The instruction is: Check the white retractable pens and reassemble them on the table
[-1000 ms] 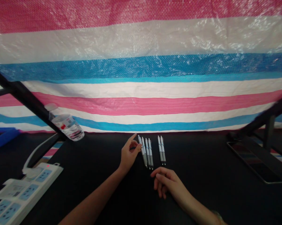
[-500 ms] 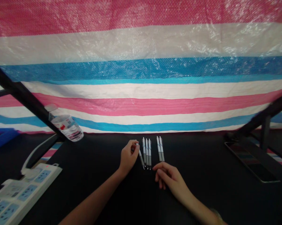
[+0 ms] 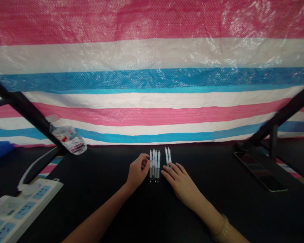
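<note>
Left hand point(image 3: 137, 171) curled at four pens point(image 3: 154, 165) — right hand point(image 3: 182, 183) spread open, touching two more pens point(image 3: 168, 156)

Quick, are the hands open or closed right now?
Left hand: curled, fingertips at the leftmost retractable pen; can't tell if it's gripping.
Right hand: open, fingers spread, holding nothing.

Left hand point(image 3: 138, 171) curled, fingers drawn in toward the thumb. Right hand point(image 3: 179, 180) palm down, fingers loosely spread, angled inward. I see the left forearm point(image 3: 101, 216) and right forearm point(image 3: 207, 212) converging from the lower frame corners.
</note>
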A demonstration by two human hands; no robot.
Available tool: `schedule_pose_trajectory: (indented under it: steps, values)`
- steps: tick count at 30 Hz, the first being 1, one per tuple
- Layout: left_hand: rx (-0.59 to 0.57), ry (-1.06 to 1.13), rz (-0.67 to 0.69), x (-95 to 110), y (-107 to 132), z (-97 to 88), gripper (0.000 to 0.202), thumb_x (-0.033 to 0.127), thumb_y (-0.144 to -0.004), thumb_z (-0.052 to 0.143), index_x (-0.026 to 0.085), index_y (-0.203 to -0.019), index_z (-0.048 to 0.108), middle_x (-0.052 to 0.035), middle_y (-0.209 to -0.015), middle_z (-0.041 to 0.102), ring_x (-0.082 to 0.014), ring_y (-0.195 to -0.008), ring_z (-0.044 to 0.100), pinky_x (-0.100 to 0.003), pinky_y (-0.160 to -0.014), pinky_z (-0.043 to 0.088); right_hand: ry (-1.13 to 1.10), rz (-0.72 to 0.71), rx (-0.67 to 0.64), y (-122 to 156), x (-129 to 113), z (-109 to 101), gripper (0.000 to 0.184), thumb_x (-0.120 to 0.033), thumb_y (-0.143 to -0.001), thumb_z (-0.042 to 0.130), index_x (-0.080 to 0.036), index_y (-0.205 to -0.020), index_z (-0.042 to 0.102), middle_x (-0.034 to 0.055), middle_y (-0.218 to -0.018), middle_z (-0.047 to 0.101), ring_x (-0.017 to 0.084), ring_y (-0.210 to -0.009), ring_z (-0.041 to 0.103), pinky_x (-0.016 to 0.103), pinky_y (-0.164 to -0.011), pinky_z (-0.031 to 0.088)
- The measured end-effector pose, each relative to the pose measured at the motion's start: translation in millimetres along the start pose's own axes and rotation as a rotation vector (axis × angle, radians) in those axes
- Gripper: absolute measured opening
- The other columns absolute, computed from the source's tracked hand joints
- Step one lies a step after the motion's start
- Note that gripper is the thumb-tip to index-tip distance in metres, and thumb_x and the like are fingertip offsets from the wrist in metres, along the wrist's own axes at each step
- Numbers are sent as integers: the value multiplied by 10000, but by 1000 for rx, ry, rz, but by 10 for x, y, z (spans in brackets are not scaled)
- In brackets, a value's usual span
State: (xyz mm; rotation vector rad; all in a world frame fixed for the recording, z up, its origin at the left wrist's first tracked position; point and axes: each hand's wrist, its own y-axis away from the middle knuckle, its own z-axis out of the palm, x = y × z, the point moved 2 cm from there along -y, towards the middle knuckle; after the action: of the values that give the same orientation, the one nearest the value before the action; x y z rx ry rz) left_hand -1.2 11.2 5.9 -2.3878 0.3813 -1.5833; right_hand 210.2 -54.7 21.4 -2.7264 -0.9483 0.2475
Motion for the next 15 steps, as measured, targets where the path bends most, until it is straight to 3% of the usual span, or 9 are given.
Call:
schedule_pose_trajectory:
  steps: [6,11,15]
  values:
    - [-65,78,-69,-32,33,18,159,306,-878,611,206,-999,638,-32,-829,687,-198,-693,719,-277,-612,564,77,-67,29,-39,-15,102,218,-115,-918,634,-175,-1124,673,96,-1172,709,320,-1145,593,465,-951,481]
    - [-95,85,-88,47,27,9,175,322,-865,604,198,-987,624,-27,-818,686,-197,-668,726,-277,-576,580,33,-137,14,-75,-9,-19,86,-148,-922,650,-198,-990,667,39,-983,704,232,-1005,607,400,-969,472]
    - [-133,113,-139,116,50,17,211,331,-867,595,195,-1028,589,-30,-864,678,-191,-654,730,-272,-544,580,-113,-199,63,-59,-14,-144,68,-165,-962,589,-195,-925,638,35,-967,681,219,-997,580,388,-978,457]
